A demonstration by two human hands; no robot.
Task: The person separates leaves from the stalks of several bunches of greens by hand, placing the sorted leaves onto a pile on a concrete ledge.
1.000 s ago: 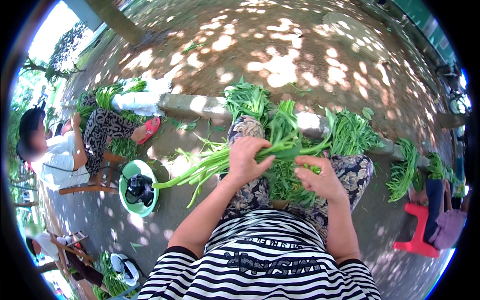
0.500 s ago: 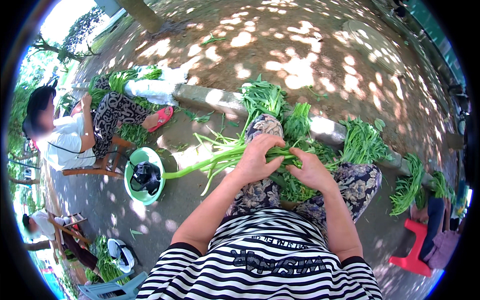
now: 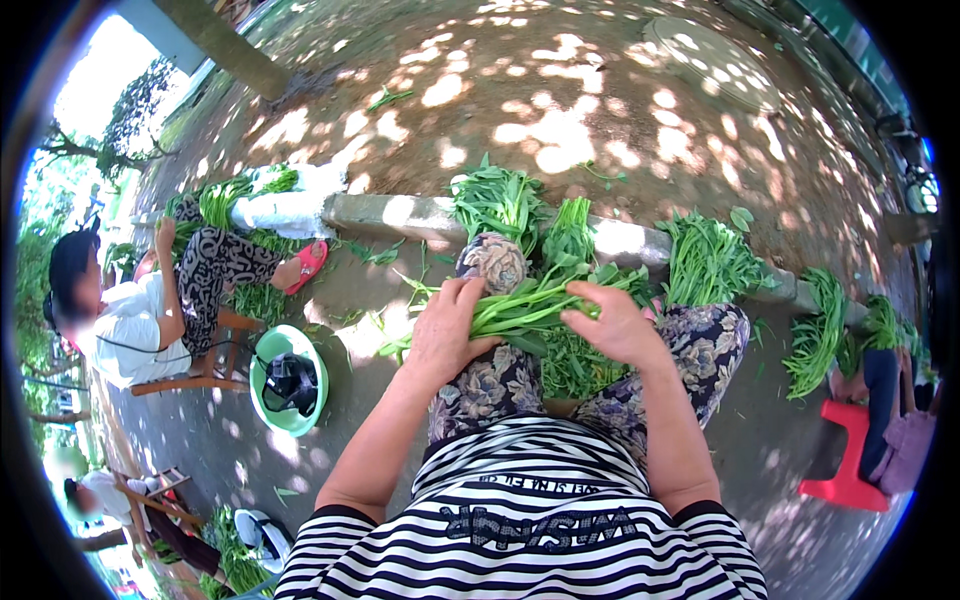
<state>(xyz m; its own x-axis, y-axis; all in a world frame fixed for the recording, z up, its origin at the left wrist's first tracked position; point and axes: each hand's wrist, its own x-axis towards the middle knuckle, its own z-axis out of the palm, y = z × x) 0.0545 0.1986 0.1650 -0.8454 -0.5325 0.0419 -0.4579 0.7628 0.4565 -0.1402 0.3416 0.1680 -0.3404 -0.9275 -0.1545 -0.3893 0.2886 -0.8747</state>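
Note:
A bunch of leafy green stalks [image 3: 525,310] lies crosswise above my knees. My left hand [image 3: 445,325] is closed round its stem end, with cut ends poking out to the left. My right hand [image 3: 618,322] pinches stalks farther along, thumb below and fingers above, near the leafy end. Between my legs more loose greens [image 3: 575,372] are heaped, partly covered by the bunch. Just beyond my left knee, a tied-looking bundle of greens [image 3: 498,205] leans on the low concrete curb [image 3: 395,215].
More bundles of greens [image 3: 708,260] rest along the curb to the right. A green basin [image 3: 312,400] with a black plastic bag stands at left, beside a seated person [image 3: 140,320] on a wooden chair. At right is a red stool [image 3: 845,460] near another person's legs.
The bunch now lies more to the right, its long stems no longer reaching toward the basin. My hands are farther apart, and the view has shifted slightly.

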